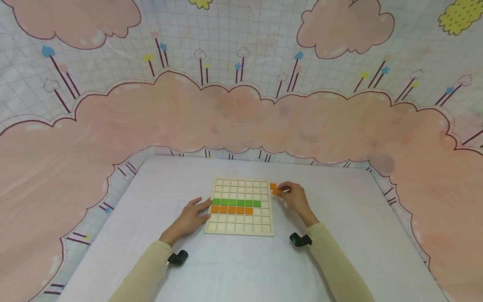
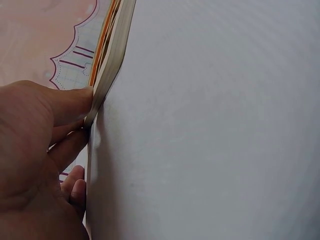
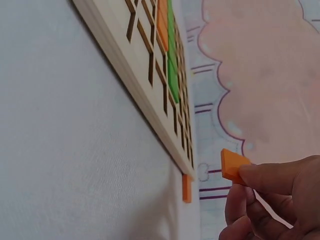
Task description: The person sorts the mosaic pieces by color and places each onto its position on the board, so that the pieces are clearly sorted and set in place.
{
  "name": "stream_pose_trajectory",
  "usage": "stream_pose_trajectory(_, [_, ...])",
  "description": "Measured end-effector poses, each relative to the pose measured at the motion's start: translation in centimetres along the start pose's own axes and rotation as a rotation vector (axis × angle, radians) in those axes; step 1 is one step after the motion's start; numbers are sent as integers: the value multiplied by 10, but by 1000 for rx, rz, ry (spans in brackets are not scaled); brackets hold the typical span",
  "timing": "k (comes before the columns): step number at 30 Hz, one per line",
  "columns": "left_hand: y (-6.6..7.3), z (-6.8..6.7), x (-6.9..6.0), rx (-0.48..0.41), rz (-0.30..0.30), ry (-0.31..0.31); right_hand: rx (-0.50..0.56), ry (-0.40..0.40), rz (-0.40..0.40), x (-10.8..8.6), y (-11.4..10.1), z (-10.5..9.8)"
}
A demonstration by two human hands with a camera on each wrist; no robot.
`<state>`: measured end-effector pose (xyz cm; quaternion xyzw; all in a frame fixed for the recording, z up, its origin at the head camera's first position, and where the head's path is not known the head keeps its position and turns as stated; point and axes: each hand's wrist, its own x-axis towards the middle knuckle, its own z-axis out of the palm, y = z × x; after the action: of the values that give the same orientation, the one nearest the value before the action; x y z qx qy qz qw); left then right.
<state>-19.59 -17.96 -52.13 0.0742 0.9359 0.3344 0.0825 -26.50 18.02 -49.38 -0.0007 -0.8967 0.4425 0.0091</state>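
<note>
A square wooden grid board (image 1: pixel 239 234) lies on the white table. Across it run a row of green tiles (image 1: pixel 237 203) and, just below, a shorter row of orange tiles (image 1: pixel 232 210). My left hand (image 1: pixel 189 219) rests against the board's left edge; the left wrist view shows its thumb (image 2: pixel 75 104) and a finger touching that edge. To the right of the board, my right hand (image 1: pixel 296 199) pinches a small square orange tile (image 3: pixel 233 165) between thumb and fingers, held above the table. Another orange tile (image 3: pixel 186 188) lies by the board's upper right corner.
The white tabletop (image 1: pixel 241 268) spreads around the board. Behind and beside it hangs a pink and white patterned cloth (image 1: pixel 234 121). A dark wrist camera (image 1: pixel 178 257) sits at the left sleeve, and another dark camera (image 1: pixel 300 240) at the right sleeve.
</note>
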Motion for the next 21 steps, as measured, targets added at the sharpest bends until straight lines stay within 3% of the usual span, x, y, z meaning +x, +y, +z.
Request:
stream_pose_trajectory(12, [-3, -1, 2, -8, -1, 2, 10, -37, -66, -21, -10, 4])
stream_pose_trajectory(21, [-3, 0, 2, -4, 0, -6, 2, -76, -73, -31, -13, 17])
